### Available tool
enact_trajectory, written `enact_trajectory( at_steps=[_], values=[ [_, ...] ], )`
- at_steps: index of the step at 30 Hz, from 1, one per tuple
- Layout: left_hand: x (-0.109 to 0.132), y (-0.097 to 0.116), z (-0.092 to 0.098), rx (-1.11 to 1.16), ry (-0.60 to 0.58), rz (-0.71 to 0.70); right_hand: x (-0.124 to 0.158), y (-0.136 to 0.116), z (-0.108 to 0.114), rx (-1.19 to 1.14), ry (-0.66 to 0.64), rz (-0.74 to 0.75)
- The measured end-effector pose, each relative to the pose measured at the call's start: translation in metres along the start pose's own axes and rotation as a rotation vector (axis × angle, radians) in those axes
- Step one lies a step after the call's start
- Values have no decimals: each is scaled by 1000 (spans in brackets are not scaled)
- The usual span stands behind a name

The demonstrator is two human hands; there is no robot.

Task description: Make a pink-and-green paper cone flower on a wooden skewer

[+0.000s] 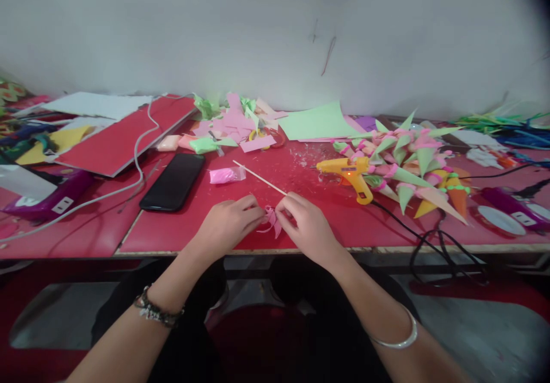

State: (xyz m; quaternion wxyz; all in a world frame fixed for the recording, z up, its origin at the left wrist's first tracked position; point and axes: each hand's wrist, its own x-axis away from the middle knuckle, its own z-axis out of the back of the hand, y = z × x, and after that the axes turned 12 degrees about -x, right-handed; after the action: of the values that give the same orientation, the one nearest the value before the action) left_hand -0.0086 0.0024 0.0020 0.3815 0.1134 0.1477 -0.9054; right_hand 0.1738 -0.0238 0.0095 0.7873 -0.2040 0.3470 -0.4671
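In the head view, the person's left hand (pixel 234 222) is curled, fingertips pinching the left side of a pink piece (pixel 273 222) above the table (pixel 240 244)'s near edge. The right hand (pixel 308 222), at its other side, is bent closed around a stick (pixel 258 176) slanting up leftward; whether it also grips the piece cannot be told. Beyond lie a packet (pixel 226 176), a phone (pixel 173 182) and, rightward, a glue gun (pixel 349 172) beside paper cones (pixel 404 154).
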Motion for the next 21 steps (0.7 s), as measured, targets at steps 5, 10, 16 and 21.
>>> enact_trajectory(
  at_steps=[5, 10, 16, 21],
  values=[
    [-1, 1, 0, 41, -18, 54, 0, 0, 1, -29, -5, 0],
    [-2, 2, 1, 62, 1, 100, 0, 0, 2, -73, -35, 20],
    [-2, 2, 0, 59, 13, 103, 1, 4, 0, -107, -32, 3],
    [-1, 2, -2, 83, 91, 121, 2, 6, 2, -206, -37, -14]
  ],
)
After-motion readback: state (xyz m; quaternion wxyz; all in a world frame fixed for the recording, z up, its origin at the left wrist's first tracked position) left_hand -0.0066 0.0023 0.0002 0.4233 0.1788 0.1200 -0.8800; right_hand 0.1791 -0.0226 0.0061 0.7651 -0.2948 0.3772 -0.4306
